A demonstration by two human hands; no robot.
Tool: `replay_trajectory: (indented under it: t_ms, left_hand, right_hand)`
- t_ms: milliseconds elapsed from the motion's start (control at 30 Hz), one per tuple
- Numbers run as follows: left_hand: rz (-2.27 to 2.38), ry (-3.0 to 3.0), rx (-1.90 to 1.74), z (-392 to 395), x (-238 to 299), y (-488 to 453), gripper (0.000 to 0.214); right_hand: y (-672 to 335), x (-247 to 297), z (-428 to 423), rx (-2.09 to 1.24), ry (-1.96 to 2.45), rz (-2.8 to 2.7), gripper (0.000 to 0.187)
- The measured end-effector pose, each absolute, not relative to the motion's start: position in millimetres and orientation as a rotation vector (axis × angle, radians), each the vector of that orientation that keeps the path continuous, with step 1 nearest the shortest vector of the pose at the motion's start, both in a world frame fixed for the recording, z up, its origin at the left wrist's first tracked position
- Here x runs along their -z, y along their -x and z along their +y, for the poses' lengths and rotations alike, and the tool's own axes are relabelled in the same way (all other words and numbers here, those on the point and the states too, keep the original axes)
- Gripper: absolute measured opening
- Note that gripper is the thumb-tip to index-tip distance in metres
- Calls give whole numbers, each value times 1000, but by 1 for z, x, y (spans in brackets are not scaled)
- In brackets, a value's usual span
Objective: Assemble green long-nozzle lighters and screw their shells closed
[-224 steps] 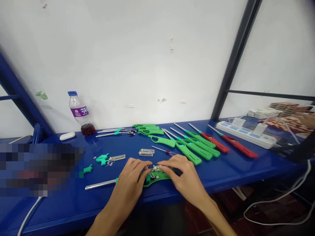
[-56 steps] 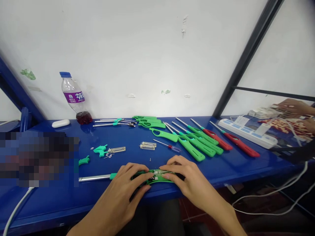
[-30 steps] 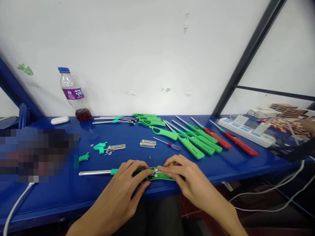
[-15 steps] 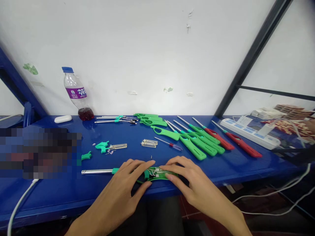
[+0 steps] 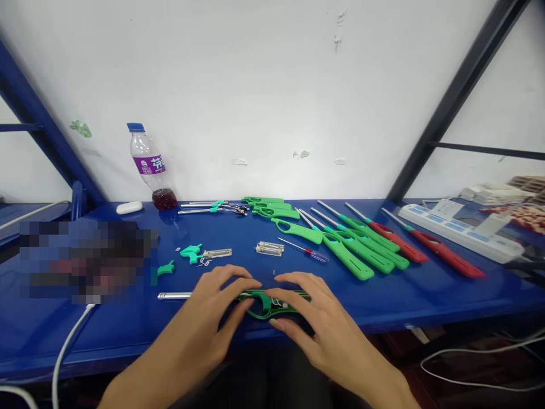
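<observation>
A green long-nosed gas lighter [image 5: 264, 301] lies opened at the front of the table, its teal trigger, white wire and inner parts showing. Its metal tube [image 5: 174, 296] points left. My left hand [image 5: 215, 309] grips the tube end of the handle between thumb and fingers. My right hand [image 5: 313, 309] is closed over the other end, its thumb at the near edge; the fingers hide much of the shell there. Just beyond my hands lie a small screw [image 5: 273, 272], a screwdriver [image 5: 317, 255] with a clear purple handle, and clear fuel tanks [image 5: 270, 249].
Assembled green lighters [image 5: 349, 258] and red lighters [image 5: 447, 254] lie at right, before a white power strip [image 5: 464, 230]. Behind are green handle shells [image 5: 276, 212] and metal tubes with wires [image 5: 196, 211]. Teal triggers [image 5: 191, 253] lie left, a drink bottle [image 5: 149, 165] behind.
The view has shifted slightly left. My right fingers have moved left along the handle toward the trigger, and the trigger now shows more plainly between my hands.
</observation>
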State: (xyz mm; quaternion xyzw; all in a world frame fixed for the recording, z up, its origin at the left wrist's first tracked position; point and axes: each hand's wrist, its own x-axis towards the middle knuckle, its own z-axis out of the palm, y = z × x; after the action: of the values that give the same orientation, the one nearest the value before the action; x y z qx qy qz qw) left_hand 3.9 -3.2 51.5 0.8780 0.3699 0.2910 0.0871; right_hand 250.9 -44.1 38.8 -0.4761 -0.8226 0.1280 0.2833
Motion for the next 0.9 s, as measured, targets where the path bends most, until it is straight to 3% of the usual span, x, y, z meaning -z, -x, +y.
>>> replay_trajectory:
  t_ms: [667,900]
  left_hand:
    - [1186,-2435,-677,21,-65,24,24]
    - [1156,-2420,-715,25,-62,27,23]
  right_hand:
    - [-248,-37,-41,-449,1320,-2166,27]
    - [-250,-38,-43,-439,1344,-2141,40]
